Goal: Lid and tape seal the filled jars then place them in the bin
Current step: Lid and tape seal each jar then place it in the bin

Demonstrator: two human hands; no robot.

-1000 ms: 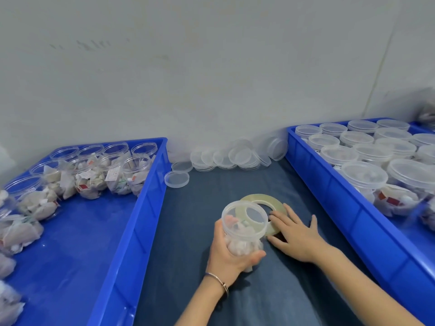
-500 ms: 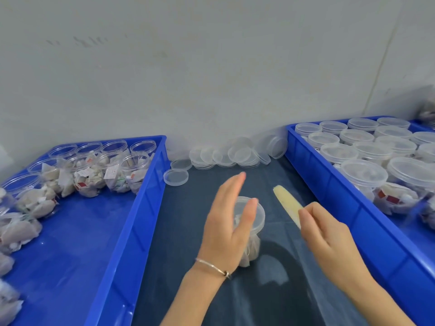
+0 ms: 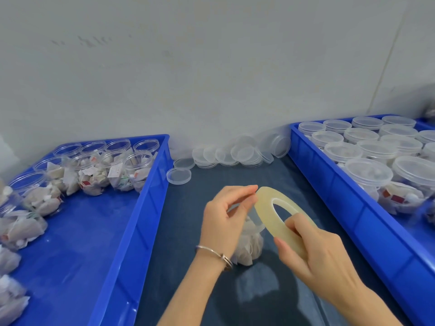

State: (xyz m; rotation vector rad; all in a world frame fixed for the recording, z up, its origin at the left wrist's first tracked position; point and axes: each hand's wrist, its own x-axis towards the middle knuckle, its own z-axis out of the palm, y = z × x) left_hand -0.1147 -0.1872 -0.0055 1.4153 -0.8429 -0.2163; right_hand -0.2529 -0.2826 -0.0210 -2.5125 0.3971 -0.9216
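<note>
A clear filled jar point(image 3: 250, 245) stands on the dark mat between the two bins, mostly hidden behind my hands. My right hand point(image 3: 322, 260) holds a yellowish roll of tape point(image 3: 266, 212) tilted above the jar, fingers through its hole. My left hand point(image 3: 226, 220) pinches at the roll's far edge with thumb and forefinger, where the tape end seems to be. Whether the jar has its lid on is hidden.
A blue bin point(image 3: 150, 184) on the left holds several open filled jars point(image 3: 138, 170). A blue bin point(image 3: 341, 184) on the right holds several lidded jars point(image 3: 367, 175). Loose clear lids point(image 3: 237, 154) are piled against the wall, and one single lid point(image 3: 179, 176) lies nearer.
My right hand lifted the tape roll off the mat and turned it over the jar. My left hand let go of the jar and moved up to pinch the roll's edge.
</note>
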